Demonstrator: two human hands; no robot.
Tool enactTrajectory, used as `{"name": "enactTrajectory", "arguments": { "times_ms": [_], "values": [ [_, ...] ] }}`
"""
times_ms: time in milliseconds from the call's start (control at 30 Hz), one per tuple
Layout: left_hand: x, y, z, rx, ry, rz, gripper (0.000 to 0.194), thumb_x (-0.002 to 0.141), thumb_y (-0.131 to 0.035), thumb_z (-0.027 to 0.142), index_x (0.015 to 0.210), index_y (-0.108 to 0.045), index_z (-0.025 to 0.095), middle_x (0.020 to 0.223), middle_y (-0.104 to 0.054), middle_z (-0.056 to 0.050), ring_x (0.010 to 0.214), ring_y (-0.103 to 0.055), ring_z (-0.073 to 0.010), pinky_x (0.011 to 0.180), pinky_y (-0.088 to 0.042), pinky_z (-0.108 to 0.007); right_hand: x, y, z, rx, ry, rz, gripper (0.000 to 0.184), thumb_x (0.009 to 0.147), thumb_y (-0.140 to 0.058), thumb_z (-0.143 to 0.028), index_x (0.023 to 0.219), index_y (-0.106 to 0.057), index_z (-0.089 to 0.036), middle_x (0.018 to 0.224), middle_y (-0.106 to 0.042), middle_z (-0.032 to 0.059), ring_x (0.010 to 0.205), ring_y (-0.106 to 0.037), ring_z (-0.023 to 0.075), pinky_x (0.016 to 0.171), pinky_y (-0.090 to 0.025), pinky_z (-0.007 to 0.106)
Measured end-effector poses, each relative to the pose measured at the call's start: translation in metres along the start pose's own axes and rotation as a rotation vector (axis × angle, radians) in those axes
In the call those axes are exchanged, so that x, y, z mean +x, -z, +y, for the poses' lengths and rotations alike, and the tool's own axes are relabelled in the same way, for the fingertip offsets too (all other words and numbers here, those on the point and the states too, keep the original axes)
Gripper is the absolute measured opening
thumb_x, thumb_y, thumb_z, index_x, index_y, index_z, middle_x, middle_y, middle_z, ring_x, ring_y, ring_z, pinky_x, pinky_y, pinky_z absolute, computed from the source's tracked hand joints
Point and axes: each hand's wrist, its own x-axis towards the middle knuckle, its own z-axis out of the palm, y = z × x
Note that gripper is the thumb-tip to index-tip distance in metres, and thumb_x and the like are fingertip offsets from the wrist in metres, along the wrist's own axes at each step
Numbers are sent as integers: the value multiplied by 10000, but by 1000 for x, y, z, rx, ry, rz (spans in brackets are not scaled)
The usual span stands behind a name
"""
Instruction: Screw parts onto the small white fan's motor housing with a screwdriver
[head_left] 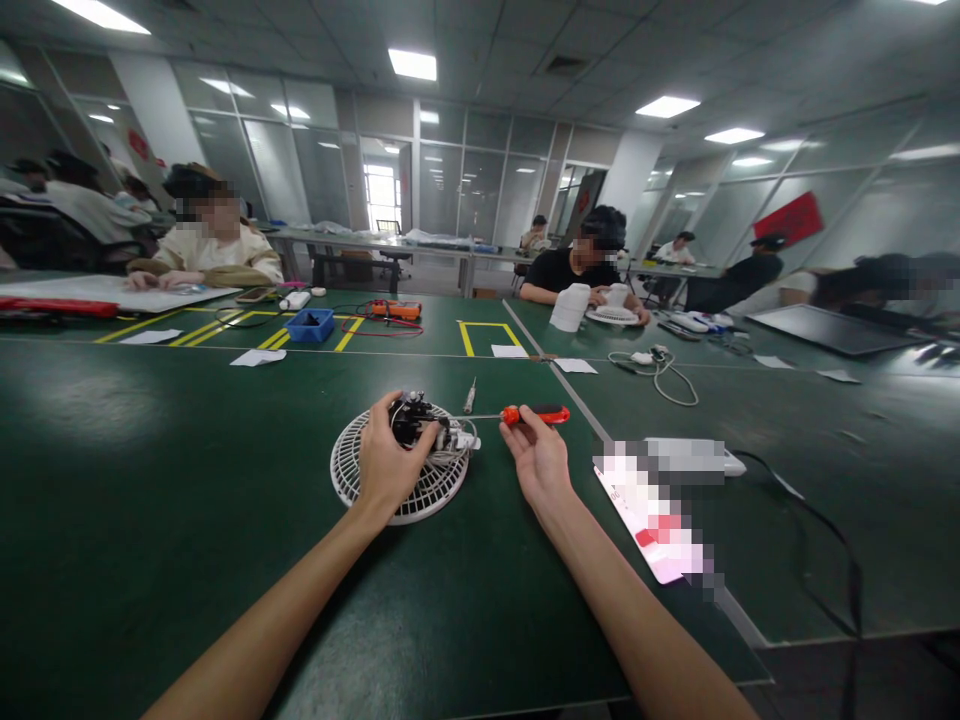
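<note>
A round white fan grille (352,480) lies on the green table in front of me, with a dark motor assembly (409,420) and white wiring on top of it. My left hand (391,460) is wrapped round the motor assembly, thumb and fingers on opposite sides. In my right hand (541,455) is a screwdriver (551,413) with a red and black handle, pinched between thumb and fingers. Its shaft points left and its tip reaches the motor assembly; the exact contact point is too small to tell. A small pointed tool (470,396) lies just behind the grille.
A blue bin (310,325) and an orange meter (397,310) with leads stand at the back left. Paper slips and a white cable (675,385) lie farther off. To the right are a pink-white card (652,530) and a white device. Across the table, people sit working.
</note>
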Motion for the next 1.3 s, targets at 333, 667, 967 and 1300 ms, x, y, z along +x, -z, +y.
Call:
{"name": "enactTrajectory", "arguments": {
  "times_ms": [333,667,967,1300],
  "values": [
    [0,-1,-2,-1,-21,16,595,801,-784,436,1314,-559,236,1272,-664,-104,1153,-658,-307,1032,-510,-509,-2,-2,-1,20,-56,14,196,715,-623,-52,816,-573,-213,786,-783,39,775,-776,177,747,-650,278],
    [0,-1,1,5,-8,3,636,793,-792,428,1342,-534,238,1303,-657,-114,1182,-651,-314,1054,-508,-523,-5,-3,2,-25,-17,39,150,724,-693,-97,740,-583,-198,715,-755,19,697,-745,148,649,-635,226],
    [0,-2,-3,-40,7,9,787,764,-828,446,1420,-449,236,1358,-628,-145,1278,-618,-328,1109,-486,-544,1,4,9,-55,14,24,283,704,-836,-199,861,-601,-200,702,-742,-6,630,-717,136,590,-605,211],
    [0,-3,-4,-71,19,4,820,762,-828,445,1443,-418,245,1385,-623,-140,1275,-626,-316,1113,-487,-550,6,8,15,-69,66,6,446,681,-925,-333,912,-564,-209,717,-731,-26,654,-718,137,578,-567,209]
  ]
}}
